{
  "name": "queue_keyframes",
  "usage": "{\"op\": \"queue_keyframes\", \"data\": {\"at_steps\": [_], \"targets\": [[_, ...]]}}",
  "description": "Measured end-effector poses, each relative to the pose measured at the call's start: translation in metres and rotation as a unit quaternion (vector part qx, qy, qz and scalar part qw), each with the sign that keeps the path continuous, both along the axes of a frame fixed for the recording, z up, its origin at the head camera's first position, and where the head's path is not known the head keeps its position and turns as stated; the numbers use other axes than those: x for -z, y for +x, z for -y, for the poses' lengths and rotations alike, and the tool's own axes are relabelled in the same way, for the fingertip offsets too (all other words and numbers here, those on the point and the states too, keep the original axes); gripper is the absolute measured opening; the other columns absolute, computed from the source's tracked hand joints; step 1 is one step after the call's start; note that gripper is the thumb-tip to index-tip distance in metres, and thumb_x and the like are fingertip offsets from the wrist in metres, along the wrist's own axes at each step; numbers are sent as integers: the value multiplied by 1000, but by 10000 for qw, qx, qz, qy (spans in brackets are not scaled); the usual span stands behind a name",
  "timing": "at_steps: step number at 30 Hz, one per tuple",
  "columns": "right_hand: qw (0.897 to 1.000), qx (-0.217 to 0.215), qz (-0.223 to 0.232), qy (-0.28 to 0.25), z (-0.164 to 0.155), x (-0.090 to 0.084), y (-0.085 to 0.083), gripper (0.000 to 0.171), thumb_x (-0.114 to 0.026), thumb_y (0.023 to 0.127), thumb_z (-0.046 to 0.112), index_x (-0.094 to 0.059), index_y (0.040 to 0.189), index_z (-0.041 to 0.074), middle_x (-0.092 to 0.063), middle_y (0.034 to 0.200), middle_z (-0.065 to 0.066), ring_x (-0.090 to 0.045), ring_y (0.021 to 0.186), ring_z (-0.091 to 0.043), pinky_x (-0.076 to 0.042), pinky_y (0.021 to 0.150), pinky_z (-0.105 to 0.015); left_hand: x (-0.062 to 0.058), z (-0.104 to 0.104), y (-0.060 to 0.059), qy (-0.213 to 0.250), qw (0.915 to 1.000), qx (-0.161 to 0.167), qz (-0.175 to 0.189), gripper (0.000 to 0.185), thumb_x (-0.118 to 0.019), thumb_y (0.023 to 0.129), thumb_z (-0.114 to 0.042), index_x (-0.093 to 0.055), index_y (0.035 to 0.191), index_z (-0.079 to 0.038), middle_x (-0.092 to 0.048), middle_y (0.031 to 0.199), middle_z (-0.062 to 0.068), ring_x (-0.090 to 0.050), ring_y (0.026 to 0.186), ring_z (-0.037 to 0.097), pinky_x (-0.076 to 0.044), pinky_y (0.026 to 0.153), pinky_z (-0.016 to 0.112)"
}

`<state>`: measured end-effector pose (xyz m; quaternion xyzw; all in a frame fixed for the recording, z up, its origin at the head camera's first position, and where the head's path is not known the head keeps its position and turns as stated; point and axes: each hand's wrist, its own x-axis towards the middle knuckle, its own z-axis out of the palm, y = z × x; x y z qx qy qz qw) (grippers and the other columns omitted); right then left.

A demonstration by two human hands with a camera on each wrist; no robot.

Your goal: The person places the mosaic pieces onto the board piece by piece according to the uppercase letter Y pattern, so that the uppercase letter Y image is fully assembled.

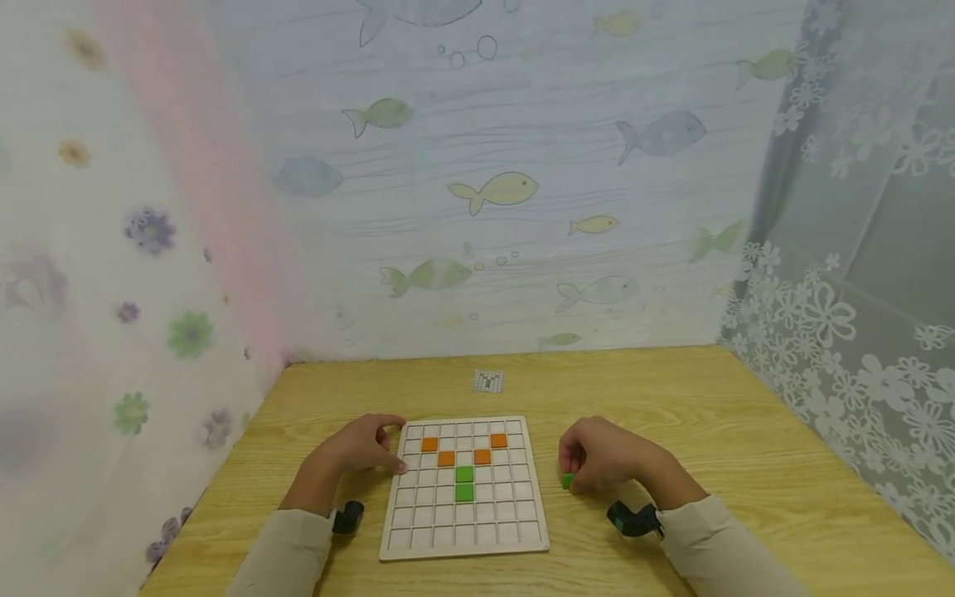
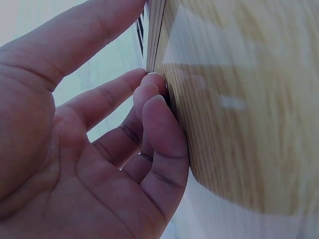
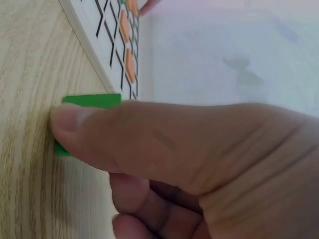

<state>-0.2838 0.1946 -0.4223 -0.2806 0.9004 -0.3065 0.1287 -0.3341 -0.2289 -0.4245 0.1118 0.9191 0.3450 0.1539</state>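
Note:
My right hand point(image 1: 606, 454) pinches a green block point(image 1: 568, 481) between thumb and fingers, close over the table to the right of a grid board. In the right wrist view the thumb covers the middle of the green block point(image 3: 94, 100). The pale board point(image 1: 462, 554) lies flat in front of me. On it, several orange blocks point(image 1: 482, 457) form a V, with two green blocks point(image 1: 465, 492) stacked in a column below. My left hand point(image 1: 361, 448) touches the board's left edge, thumb and index finger spread along it. Its other fingers are loosely bent in the left wrist view.
A small card point(image 1: 488, 381) with a printed Y-shaped grid pattern lies behind the board. The wooden table point(image 1: 634, 381) meets a fish-print curtain point(image 1: 492, 290) at the back. Flower-patterned curtains hang on both sides.

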Motion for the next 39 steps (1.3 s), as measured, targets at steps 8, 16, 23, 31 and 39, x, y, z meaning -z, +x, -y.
{"op": "queue_keyframes", "data": {"at_steps": [8,16,23,31,39], "targets": [[9995,9,-324,-25,1,1,-3,22,-83,80,1,-72,77,20,-68,75,9,-61,67,-7,-52,63,-28,0,0,-1,17,10000,-18,59,85,-92,79,-20,-52,153,-12,-57,83,6,-44,64,17,-38,57,32],[9988,-135,-390,-256,4,-5,-8,10,-82,90,14,-77,88,22,-71,83,10,-64,72,-11,-54,65,-28,-2,-1,-3,-50,10000,-22,-47,85,-93,78,-21,-53,152,-13,-56,80,5,-44,64,16,-38,58,32],[9981,-77,-541,-296,25,-8,-9,14,-81,92,26,-81,103,18,-73,87,14,-67,76,-6,-55,69,-28,-2,0,-2,-77,9999,64,-21,85,-92,79,-22,-51,153,-11,-57,80,6,-45,65,16,-38,59,32],[9952,40,-721,-663,54,-7,-10,14,-88,85,29,-74,86,27,-70,79,16,-67,72,-6,-56,69,-28,-4,-2,2,-64,10000,-54,-3,84,-93,78,-20,-53,152,-11,-57,83,7,-46,67,18,-38,59,33],[9917,235,-718,-1043,76,0,-7,3,-82,91,24,-80,92,22,-75,86,14,-68,76,-2,-56,70,-25,-4,0,1,-73,10000,-1,-15,84,-93,79,-21,-52,152,-11,-56,83,6,-46,67,17,-38,60,33]]}}
